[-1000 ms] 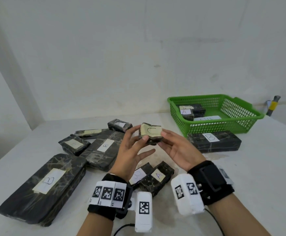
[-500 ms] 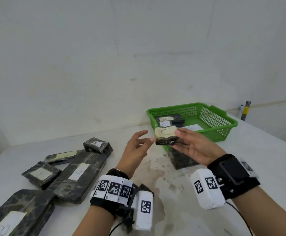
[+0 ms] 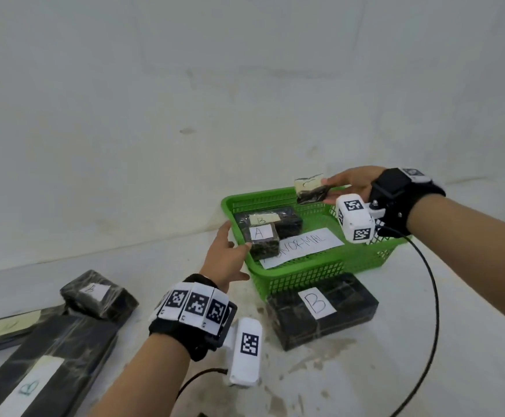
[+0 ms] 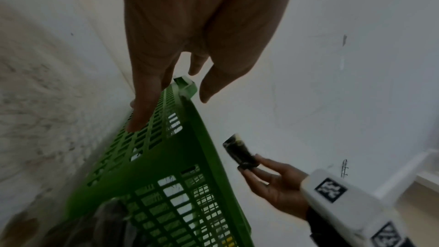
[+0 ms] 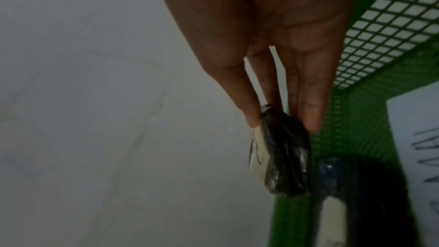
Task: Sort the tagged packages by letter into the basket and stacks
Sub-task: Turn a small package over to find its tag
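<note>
My right hand (image 3: 324, 191) pinches a small black package with a cream tag marked C (image 3: 310, 190) by one end, in the air above the far side of the green basket (image 3: 299, 275). The right wrist view shows thumb and fingers clamped on the package (image 5: 280, 157). My left hand (image 3: 233, 239) is at the basket's left wall (image 4: 166, 176); its fingers (image 4: 140, 112) lie straight along the outside and the thumb reaches over the rim. Inside the basket lie a package tagged A (image 3: 263, 240) and one tagged B (image 3: 270, 219).
A paper sheet reading ABNORMAL (image 3: 305, 246) lies on the basket floor. A large package tagged B (image 3: 320, 314) sits against the basket's front. More black packages (image 3: 99, 296) and a long B package (image 3: 43, 371) lie at left. A black cable (image 3: 431, 311) loops at right.
Both hands held the C package a second ago. The left hand let go and moved to the basket's left wall; the right hand carried the package over the basket.
</note>
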Demonstrator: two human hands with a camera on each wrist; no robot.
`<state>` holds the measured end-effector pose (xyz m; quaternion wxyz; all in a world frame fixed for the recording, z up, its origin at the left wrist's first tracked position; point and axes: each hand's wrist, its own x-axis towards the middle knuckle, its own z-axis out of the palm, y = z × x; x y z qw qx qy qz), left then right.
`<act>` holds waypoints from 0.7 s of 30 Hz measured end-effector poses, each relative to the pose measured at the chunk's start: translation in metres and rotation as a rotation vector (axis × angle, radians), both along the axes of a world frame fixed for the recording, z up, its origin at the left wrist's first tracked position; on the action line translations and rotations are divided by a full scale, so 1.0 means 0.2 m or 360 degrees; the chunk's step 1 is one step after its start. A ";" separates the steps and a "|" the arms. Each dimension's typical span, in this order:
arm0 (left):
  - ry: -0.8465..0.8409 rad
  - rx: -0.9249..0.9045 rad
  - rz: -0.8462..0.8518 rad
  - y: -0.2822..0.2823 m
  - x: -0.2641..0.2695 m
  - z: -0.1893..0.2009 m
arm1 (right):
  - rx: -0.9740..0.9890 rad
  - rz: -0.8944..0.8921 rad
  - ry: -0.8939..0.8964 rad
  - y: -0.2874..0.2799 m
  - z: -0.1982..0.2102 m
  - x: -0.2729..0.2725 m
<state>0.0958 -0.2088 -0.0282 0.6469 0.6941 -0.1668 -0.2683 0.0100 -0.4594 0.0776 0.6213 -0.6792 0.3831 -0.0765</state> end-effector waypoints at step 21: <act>-0.0064 -0.0156 -0.0134 -0.01 0.11 -0.06 | -0.0026 0.0438 0.0738 -0.16 -0.43 0.34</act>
